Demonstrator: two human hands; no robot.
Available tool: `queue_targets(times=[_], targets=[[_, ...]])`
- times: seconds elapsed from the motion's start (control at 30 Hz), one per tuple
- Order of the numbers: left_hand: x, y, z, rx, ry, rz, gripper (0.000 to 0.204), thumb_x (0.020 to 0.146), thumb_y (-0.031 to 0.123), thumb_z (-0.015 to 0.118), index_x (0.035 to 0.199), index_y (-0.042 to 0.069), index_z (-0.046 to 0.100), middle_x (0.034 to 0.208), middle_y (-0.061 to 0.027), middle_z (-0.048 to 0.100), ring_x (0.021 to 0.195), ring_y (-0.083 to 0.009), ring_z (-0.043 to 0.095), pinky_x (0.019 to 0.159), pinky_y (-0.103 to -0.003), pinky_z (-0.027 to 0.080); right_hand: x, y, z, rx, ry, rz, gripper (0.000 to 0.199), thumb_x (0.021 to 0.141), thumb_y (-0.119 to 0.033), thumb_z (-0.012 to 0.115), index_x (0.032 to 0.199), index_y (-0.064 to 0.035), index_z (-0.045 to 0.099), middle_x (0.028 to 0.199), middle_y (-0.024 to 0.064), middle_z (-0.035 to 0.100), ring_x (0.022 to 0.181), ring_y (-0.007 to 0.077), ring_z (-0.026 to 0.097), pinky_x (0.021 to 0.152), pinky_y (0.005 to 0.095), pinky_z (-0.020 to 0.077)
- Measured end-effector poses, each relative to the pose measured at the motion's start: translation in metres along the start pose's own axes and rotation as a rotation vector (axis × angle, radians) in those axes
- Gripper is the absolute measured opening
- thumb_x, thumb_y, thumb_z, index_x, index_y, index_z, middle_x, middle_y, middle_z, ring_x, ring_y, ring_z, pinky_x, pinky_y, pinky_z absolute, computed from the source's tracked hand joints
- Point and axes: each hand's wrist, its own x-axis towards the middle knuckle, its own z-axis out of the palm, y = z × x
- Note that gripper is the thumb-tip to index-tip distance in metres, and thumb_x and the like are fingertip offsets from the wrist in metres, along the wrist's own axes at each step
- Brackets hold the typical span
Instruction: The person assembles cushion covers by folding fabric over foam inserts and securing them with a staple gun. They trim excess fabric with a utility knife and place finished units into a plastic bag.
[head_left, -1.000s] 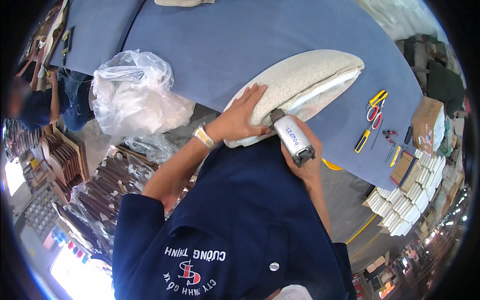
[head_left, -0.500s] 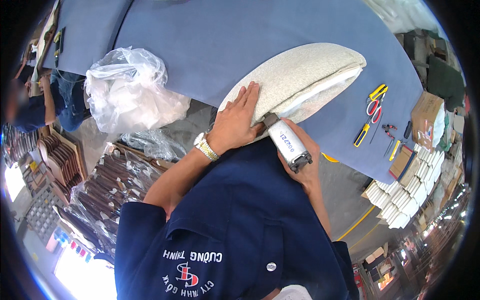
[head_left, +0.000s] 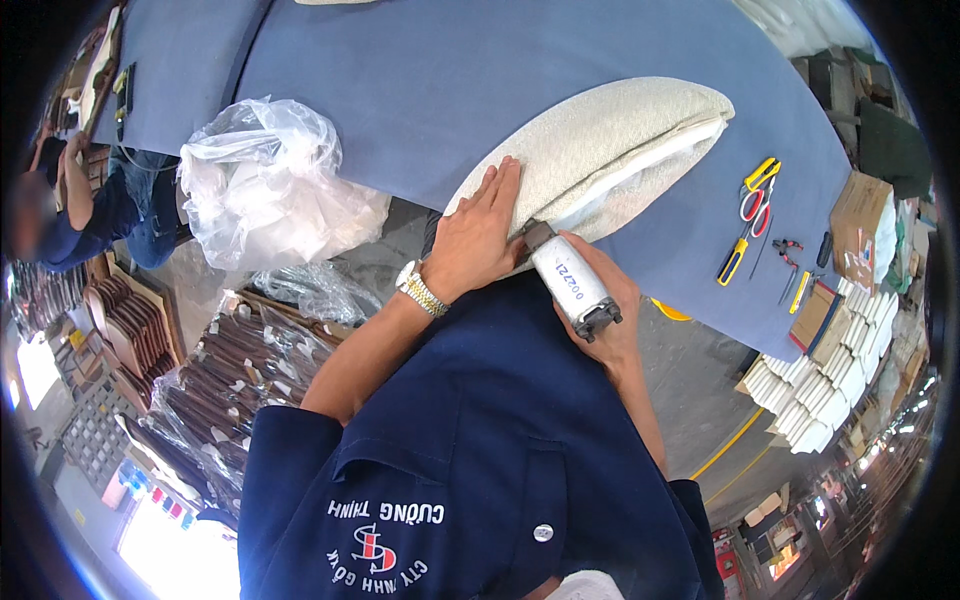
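A beige fabric-covered padded seat piece [head_left: 590, 130], curved and pointed at its far right end, lies at the table's near edge. Along its near side the fabric is folded, and a pale lining [head_left: 650, 175] shows in the gap. My left hand [head_left: 478, 238] rests flat on the fabric, fingers stretched forward and close together, the thumb mostly hidden beside the tool. In my right hand [head_left: 612, 290] is a whitish pneumatic staple gun [head_left: 570, 275], its dark nose against the near edge of the seat piece beside my left thumb. The fingers round its grip are partly hidden.
Scissors [head_left: 755, 205], a yellow-black screwdriver [head_left: 733, 260] and red-handled pliers [head_left: 788, 248] lie right on the blue-grey table [head_left: 420, 90]. A plastic bag [head_left: 270, 180] hangs over its left edge. Stacked white pieces [head_left: 830, 370] stand lower right. Another person [head_left: 80, 215] works far left.
The view has shifted slightly, and the seat piece looks a little more tilted. Both hands and the staple gun keep nearly the same place. The other person's arm has moved.
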Motion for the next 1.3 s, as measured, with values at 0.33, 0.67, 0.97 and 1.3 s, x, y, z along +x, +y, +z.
queue_targets(times=[0.33, 0.67, 0.97, 1.3], targets=[[0.0, 0.001, 0.006, 0.012, -0.023, -0.064, 0.099, 0.085, 0.02, 0.077, 0.162, 0.003, 0.018, 0.164, -0.0243, 0.031, 0.148, -0.0406, 0.039, 0.115, -0.049, 0.042, -0.001, 0.002, 0.018, 0.008, 0.002, 0.07, 0.06, 0.079, -0.005, 0.073, 0.137, -0.0049, 0.06, 0.119, 0.0164, 0.072, 0.106, 0.0308, 0.073, 0.092, 0.0337, 0.0543], [-0.018, -0.03, -0.002, -0.274, -0.065, 0.052, 0.103, 0.084, 0.028, 0.077, 0.162, 0.001, 0.016, 0.166, -0.0271, 0.025, 0.155, -0.0398, 0.023, 0.125, -0.054, 0.025, -0.002, -0.005, 0.019, -0.053, 0.04, -0.011, 0.06, 0.077, -0.004, 0.074, 0.136, -0.0018, 0.062, 0.124, 0.0181, 0.071, 0.108, 0.03, 0.072, 0.093, 0.0353, 0.0548], [-0.026, -0.023, 0.01, -0.176, -0.005, 0.031, 0.101, 0.083, 0.018, 0.075, 0.162, 0.0, 0.016, 0.167, -0.0242, 0.023, 0.156, -0.0392, 0.023, 0.122, -0.056, 0.031, -0.014, 0.0, 0.016, -0.054, -0.016, -0.006, 0.063, 0.077, -0.006, 0.075, 0.138, -0.0033, 0.061, 0.126, 0.0174, 0.071, 0.105, 0.0317, 0.073, 0.091, 0.0355, 0.0552], [-0.032, -0.003, 0.031, -0.071, 0.083, -0.038, 0.1, 0.077, 0.0, 0.07, 0.163, 0.005, 0.019, 0.169, -0.0176, 0.024, 0.157, -0.0363, 0.02, 0.124, -0.054, 0.028, -0.02, 0.015, 0.021, -0.025, -0.008, 0.026, 0.064, 0.077, -0.006, 0.075, 0.14, -0.0051, 0.06, 0.119, 0.0174, 0.073, 0.102, 0.0313, 0.074, 0.089, 0.0353, 0.0559]])
